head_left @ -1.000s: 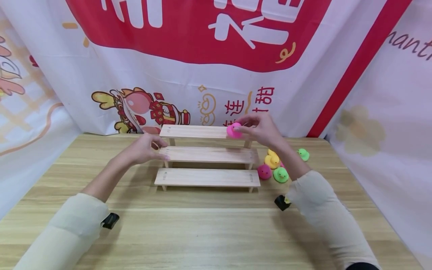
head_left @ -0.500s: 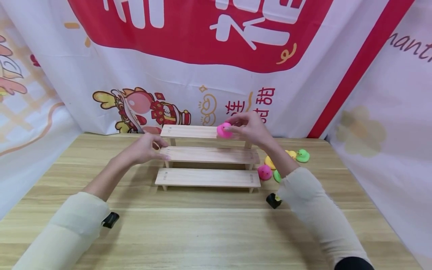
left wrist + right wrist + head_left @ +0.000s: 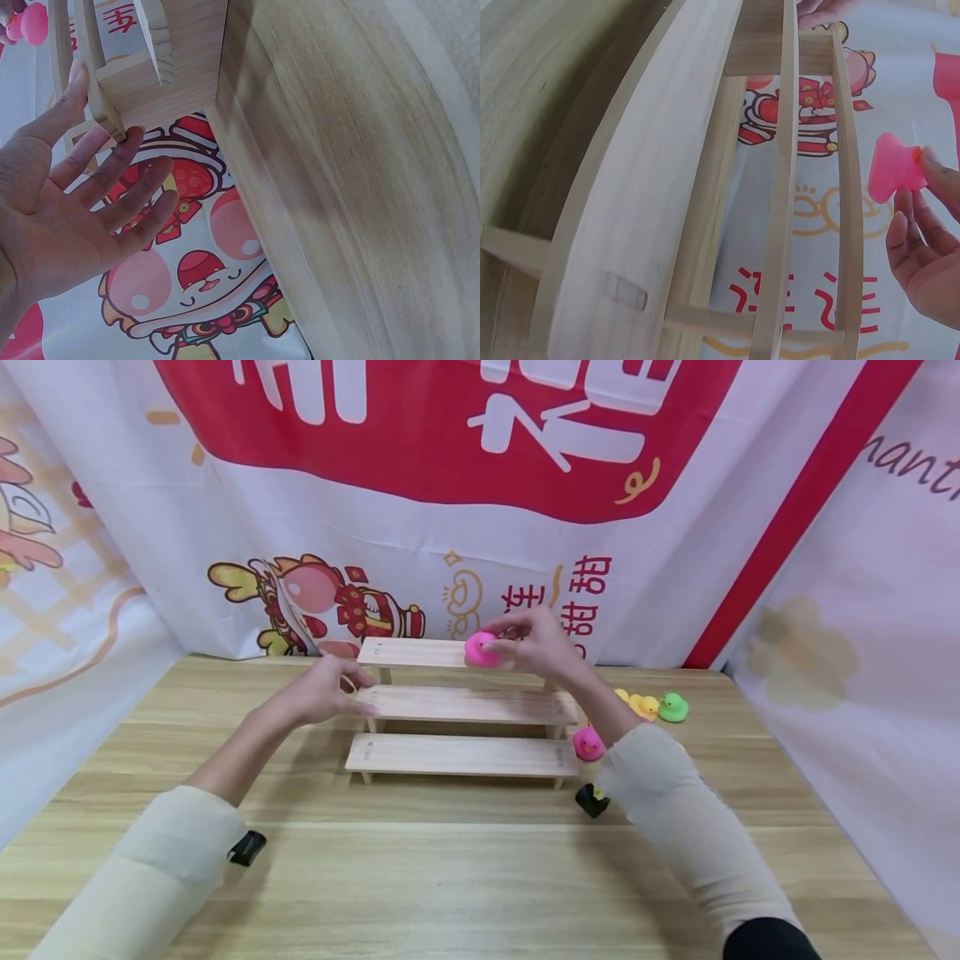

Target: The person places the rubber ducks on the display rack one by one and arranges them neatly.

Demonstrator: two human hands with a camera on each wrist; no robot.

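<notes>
A pink rubber duck point(image 3: 478, 649) is pinched between the thumb and fingertips of my right hand point(image 3: 538, 645). In the right wrist view the duck point(image 3: 891, 169) hangs apart from the top board, just above it. The three-tier wooden display rack point(image 3: 461, 755) stands on the table. At its left side my left hand point(image 3: 318, 690) pinches the end of the middle board. Thumb and index finger meet that board in the left wrist view, while the hand's point(image 3: 67, 217) other fingers spread out beside it.
Right of the rack lie a magenta duck point(image 3: 588, 743), several yellow ducks point(image 3: 645, 706) and a green duck point(image 3: 673, 707), some partly behind my right forearm. A printed cloth point(image 3: 420, 527) hangs behind the wooden table point(image 3: 420, 877).
My right hand has carried the pink duck leftward along the top board, from its right part toward its middle. The left hand has stayed at the rack's left end.
</notes>
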